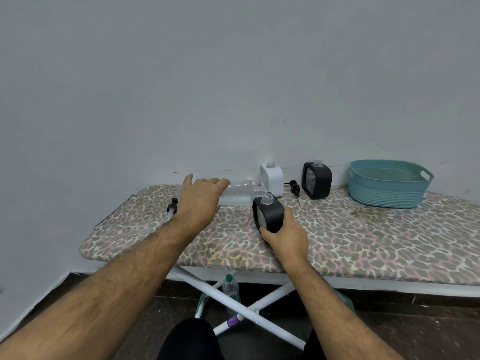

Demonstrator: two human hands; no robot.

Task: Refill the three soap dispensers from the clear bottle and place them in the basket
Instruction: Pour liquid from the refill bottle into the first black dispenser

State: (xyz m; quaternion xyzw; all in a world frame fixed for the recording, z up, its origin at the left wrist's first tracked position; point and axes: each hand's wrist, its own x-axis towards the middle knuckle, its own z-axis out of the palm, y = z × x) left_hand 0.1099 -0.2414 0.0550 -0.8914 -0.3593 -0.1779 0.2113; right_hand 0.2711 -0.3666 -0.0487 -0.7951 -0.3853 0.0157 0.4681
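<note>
Clear plastic, ribbed and rounded, forms the clear bottle (235,194), which is gripped around its body by the left hand (200,201) and tipped almost flat, its threaded mouth resting at the open neck of a black dispenser (268,213). That squarish, matte dispenser is steadied low on its near side by the curled fingers of the right hand (285,236). A slow, even tilt is advised, with mouth kept over neck so nothing is spilled on the leopard-print fabric surface (350,237). Farther back, 1 white dispenser (272,178) and 1 more black dispenser (317,180) stand uncapped. At far right, the teal woven-look basket (388,184) appears to hold nothing.
</note>
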